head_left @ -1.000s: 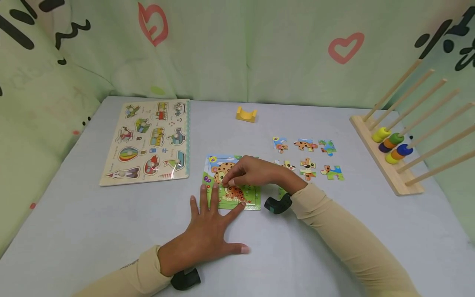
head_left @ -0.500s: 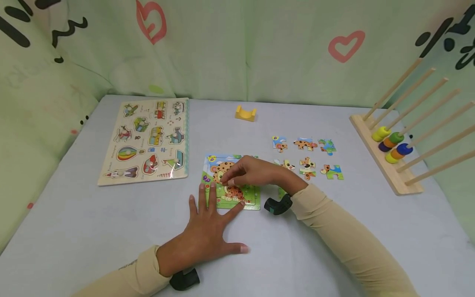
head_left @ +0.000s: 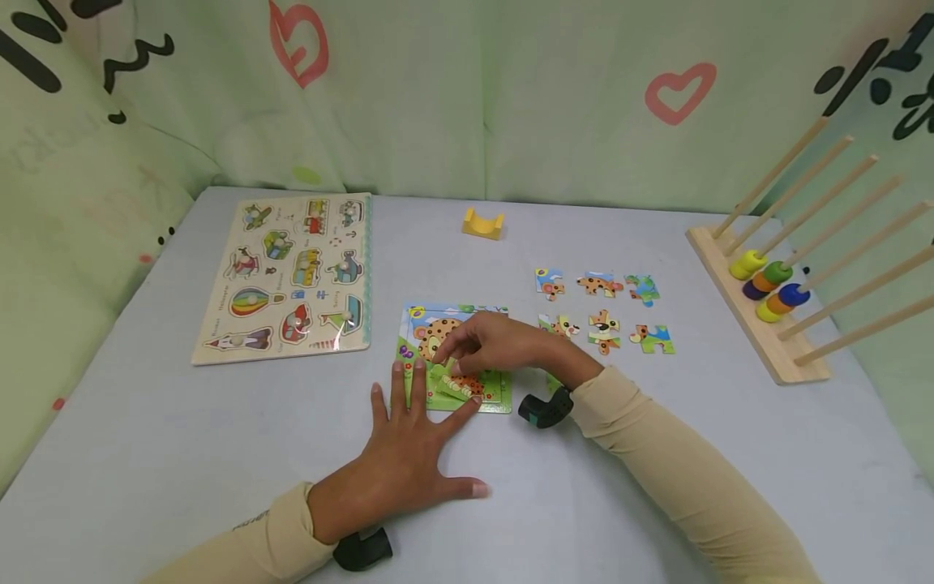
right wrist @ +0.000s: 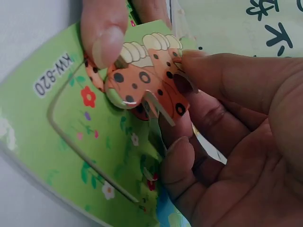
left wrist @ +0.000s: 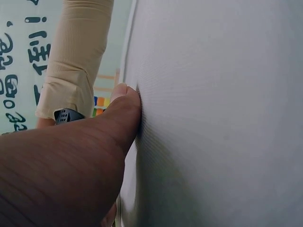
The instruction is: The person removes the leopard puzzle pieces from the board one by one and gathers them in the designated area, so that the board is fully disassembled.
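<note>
In the head view a leopard jigsaw board [head_left: 499, 391] lies at the table's middle. My right hand [head_left: 499, 341] is over it and pinches a jigsaw piece [right wrist: 135, 78] between thumb and fingers. Spotted legs and pale paws show on that piece, which is tilted up off the board in the right wrist view. My left hand [head_left: 409, 458] rests with fingers spread, its fingertips on the board's lower edge. One left fingertip [right wrist: 106, 45] presses close beside the piece. The left wrist view shows mostly the left thumb [left wrist: 125, 101] against the tablecloth. My right hand hides part of the leopard picture.
Several loose jigsaw pieces [head_left: 604, 331] lie in rows right of the board, one partly behind my right wrist. A vehicle peg puzzle [head_left: 292, 276] lies at the left. A small yellow block [head_left: 483, 225] sits at the back. The wooden peg rack [head_left: 759, 308] with coloured rings stands right.
The leopard-leg piece has tipped up from the board in my right fingers, which have shifted slightly downward. My left hand has stayed in place.
</note>
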### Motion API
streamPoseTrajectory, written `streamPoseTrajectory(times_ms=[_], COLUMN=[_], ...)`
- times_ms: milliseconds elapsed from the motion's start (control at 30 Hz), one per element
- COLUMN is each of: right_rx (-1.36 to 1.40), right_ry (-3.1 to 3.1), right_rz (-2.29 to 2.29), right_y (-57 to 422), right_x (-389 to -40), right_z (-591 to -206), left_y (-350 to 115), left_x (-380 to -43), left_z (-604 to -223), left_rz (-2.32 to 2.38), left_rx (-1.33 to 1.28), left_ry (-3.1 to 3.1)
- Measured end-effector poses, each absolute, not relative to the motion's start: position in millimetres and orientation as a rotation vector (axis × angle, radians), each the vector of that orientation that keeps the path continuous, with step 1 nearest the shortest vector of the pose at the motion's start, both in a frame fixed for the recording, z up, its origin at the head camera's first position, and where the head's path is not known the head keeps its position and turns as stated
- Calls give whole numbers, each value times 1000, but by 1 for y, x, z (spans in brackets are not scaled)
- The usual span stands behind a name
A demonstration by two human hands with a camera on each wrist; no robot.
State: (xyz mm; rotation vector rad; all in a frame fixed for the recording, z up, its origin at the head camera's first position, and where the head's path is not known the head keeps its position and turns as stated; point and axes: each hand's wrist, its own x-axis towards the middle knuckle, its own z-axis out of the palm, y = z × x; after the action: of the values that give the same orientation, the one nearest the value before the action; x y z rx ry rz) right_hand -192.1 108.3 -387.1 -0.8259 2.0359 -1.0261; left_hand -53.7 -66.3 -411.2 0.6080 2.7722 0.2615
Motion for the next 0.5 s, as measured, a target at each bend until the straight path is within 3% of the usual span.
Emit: streamPoseTrajectory(times_ms=[500], right_rx=[-809], right_ry=[2105], right_rz=[-1120], right_y=[126], right_x=[-194], right_z=[-385], left_y=[-66], left_x=[-54], left_z=[-411], left_rz=[224], left_rx=[618], left_ry=[2780])
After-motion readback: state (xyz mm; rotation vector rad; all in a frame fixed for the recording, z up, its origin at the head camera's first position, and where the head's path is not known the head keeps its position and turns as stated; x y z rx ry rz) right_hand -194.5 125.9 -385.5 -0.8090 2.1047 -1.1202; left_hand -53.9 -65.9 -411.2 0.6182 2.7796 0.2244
